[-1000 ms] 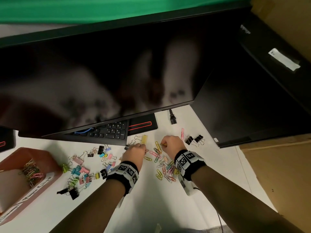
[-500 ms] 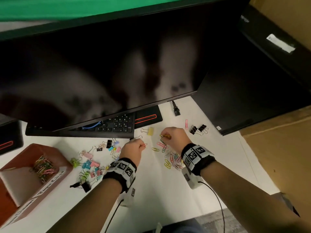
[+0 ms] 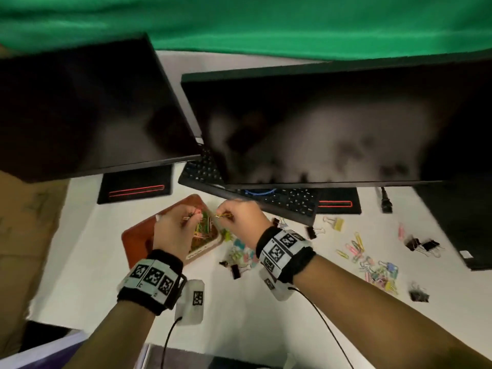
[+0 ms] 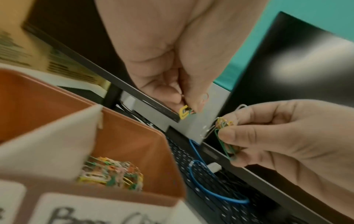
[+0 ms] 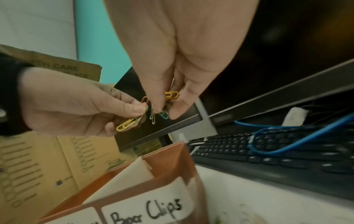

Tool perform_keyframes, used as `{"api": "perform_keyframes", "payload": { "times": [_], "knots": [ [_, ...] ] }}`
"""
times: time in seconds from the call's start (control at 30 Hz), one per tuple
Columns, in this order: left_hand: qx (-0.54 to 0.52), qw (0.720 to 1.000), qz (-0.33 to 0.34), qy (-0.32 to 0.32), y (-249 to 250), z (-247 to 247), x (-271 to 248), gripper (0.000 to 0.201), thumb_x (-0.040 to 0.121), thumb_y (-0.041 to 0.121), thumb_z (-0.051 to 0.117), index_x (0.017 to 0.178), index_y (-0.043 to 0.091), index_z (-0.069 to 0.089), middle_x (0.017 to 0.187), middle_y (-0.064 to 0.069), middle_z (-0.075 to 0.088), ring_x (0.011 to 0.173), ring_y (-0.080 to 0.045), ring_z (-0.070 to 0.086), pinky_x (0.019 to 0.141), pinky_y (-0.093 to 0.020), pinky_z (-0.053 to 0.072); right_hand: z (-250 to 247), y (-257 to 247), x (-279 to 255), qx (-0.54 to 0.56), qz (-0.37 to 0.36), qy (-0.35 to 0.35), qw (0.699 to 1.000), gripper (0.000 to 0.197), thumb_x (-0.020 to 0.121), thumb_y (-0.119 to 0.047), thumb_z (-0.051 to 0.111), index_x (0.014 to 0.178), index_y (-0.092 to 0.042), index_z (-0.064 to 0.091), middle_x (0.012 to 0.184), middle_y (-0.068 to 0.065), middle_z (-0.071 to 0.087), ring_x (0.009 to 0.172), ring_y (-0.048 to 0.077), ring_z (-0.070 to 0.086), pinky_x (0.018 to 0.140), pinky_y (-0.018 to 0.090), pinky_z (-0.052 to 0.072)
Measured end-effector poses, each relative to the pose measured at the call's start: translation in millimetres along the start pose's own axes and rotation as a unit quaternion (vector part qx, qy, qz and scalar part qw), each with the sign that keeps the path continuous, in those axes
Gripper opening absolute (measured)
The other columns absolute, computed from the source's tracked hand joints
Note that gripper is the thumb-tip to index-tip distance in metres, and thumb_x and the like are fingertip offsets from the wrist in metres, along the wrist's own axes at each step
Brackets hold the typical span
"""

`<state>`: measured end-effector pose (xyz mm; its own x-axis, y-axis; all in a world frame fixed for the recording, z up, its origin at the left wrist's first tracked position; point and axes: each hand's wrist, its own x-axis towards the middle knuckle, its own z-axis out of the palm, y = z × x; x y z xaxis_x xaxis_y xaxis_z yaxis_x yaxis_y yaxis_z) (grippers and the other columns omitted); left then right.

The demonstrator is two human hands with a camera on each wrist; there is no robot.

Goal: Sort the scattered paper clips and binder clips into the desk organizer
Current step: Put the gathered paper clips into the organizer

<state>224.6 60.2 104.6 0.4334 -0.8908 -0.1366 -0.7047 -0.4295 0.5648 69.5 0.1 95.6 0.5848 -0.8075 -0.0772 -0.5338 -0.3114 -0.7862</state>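
The orange desk organizer [image 3: 138,235] stands on the white desk, divided by a white card. Its right compartment, labelled "Paper Clips" [image 5: 145,212], holds a heap of coloured paper clips [image 4: 113,171]. My left hand [image 3: 190,217] hovers over that compartment and pinches a few paper clips [image 4: 184,112], one of them yellow. My right hand [image 3: 222,215] is close beside it, pinching its own small bunch of paper clips [image 5: 168,104]. Loose paper clips [image 3: 378,270] and black binder clips [image 3: 420,245] lie scattered to the right. Coloured binder clips [image 3: 239,251] lie by the organizer.
A black keyboard [image 3: 279,201] with a blue cable [image 4: 210,189] sits under two dark monitors [image 3: 93,115] [image 3: 332,123] just behind the hands. A cardboard box [image 3: 26,222] stands at the left. A yellow binder clip [image 3: 336,223] lies near the keyboard.
Both hands have left the scattered pile and moved left to above the organizer, each carrying paper clips. The head view has swung left with them.
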Motion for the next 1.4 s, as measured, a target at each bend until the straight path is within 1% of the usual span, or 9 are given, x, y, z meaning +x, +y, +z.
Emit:
{"api": "perform_keyframes", "payload": {
  "times": [0.17,0.27,0.43,0.63,0.8,0.97,1.07,1.23,1.4],
  "knots": [
    [-0.049,0.99,-0.121,-0.049,-32.0,-11.3,16.3,0.008,0.082,0.014,0.062,0.087,0.02,0.062,0.097,0.001,0.066,0.095,-0.019,0.061,0.097,-0.035,0.047,52.4,-26.1,37.1,-0.008,0.041,-0.059,0.997,0.029,0.085,-0.015,0.062,0.114,-0.012,0.06,0.112,0.011,0.066,0.104,0.026,0.061,0.093,0.035,0.048],
    [-0.045,0.99,-0.122,-0.064,-32.5,-11.8,18.3,0.026,0.086,0.007,0.058,0.11,0.016,0.06,0.116,-0.003,0.063,0.107,-0.019,0.058,0.102,-0.035,0.043,61.3,-21.8,37.1,-0.011,0.063,-0.081,0.995,0.044,0.086,-0.015,0.062,0.128,-0.015,0.049,0.12,0.013,0.062,0.11,0.028,0.059,0.097,0.038,0.048],
    [0.011,0.996,-0.009,-0.092,-11.3,1.4,14.0,0.028,0.089,0.013,0.057,0.115,0.021,0.059,0.12,-0.001,0.062,0.105,-0.016,0.059,0.092,-0.029,0.048,26.4,14.4,1.7,0.061,0.064,-0.046,0.995,0.031,0.088,-0.02,0.059,0.119,-0.022,0.054,0.112,0.001,0.064,0.093,0.015,0.062,0.086,0.029,0.052],
    [-0.063,0.973,0.126,-0.182,56.6,71.8,-9.2,0.017,0.084,0.011,0.062,0.099,0.018,0.066,0.097,0.003,0.067,0.084,-0.01,0.061,0.075,-0.015,0.045,-54.8,111.1,-83.9,0.006,0.148,0.079,0.986,0.018,0.087,-0.019,0.061,0.104,-0.02,0.063,0.095,-0.005,0.058,0.07,0.0,0.053,0.073,0.023,0.047],
    [-0.07,0.942,0.163,-0.285,113.7,151.5,-38.7,0.02,0.082,0.012,0.064,0.101,0.019,0.063,0.099,0.002,0.063,0.078,-0.007,0.059,0.069,-0.018,0.05,-115.3,195.4,-153.5,-0.031,0.327,0.172,0.929,0.032,0.084,-0.014,0.063,0.115,-0.017,0.057,0.114,0.006,0.052,0.093,0.025,0.059,0.089,0.041,0.051],
    [0.032,0.903,0.218,-0.369,148.8,217.9,-53.0,0.028,0.083,0.012,0.062,0.11,0.02,0.059,0.113,0.002,0.052,0.097,-0.013,0.056,0.086,-0.024,0.047,-147.1,244.1,-182.7,-0.048,0.41,0.183,0.892,0.046,0.086,-0.014,0.06,0.129,-0.014,0.045,0.13,0.011,0.04,0.108,0.028,0.054,0.101,0.032,0.042],
    [0.086,0.896,0.229,-0.371,157.0,244.0,-52.5,0.025,0.084,0.014,0.06,0.109,0.02,0.059,0.114,0.003,0.05,0.103,-0.015,0.055,0.093,-0.026,0.045,-156.5,260.6,-183.7,-0.074,0.424,0.165,0.887,0.043,0.086,-0.016,0.06,0.126,-0.011,0.046,0.129,0.014,0.04,0.114,0.031,0.048,0.103,0.035,0.04],
    [0.128,0.892,0.229,-0.368,156.1,270.0,-49.4,0.02,0.083,0.016,0.061,0.103,0.018,0.061,0.11,0.001,0.051,0.101,-0.018,0.055,0.092,-0.027,0.045,-163.5,279.1,-177.4,-0.159,0.411,0.085,0.894,0.037,0.087,-0.028,0.058,0.122,-0.018,0.051,0.126,0.007,0.049,0.117,0.029,0.041,0.098,0.041,0.042],
    [0.149,0.893,0.234,-0.355,149.3,278.5,-53.6,0.008,0.086,0.017,0.06,0.092,0.015,0.063,0.102,0.0,0.053,0.099,-0.02,0.052,0.09,-0.032,0.046,-166.6,288.8,-177.0,-0.201,0.378,0.076,0.9,0.017,0.09,-0.027,0.054,0.105,-0.028,0.061,0.109,-0.002,0.062,0.111,0.021,0.047,0.093,0.038,0.036]
  ]
}}
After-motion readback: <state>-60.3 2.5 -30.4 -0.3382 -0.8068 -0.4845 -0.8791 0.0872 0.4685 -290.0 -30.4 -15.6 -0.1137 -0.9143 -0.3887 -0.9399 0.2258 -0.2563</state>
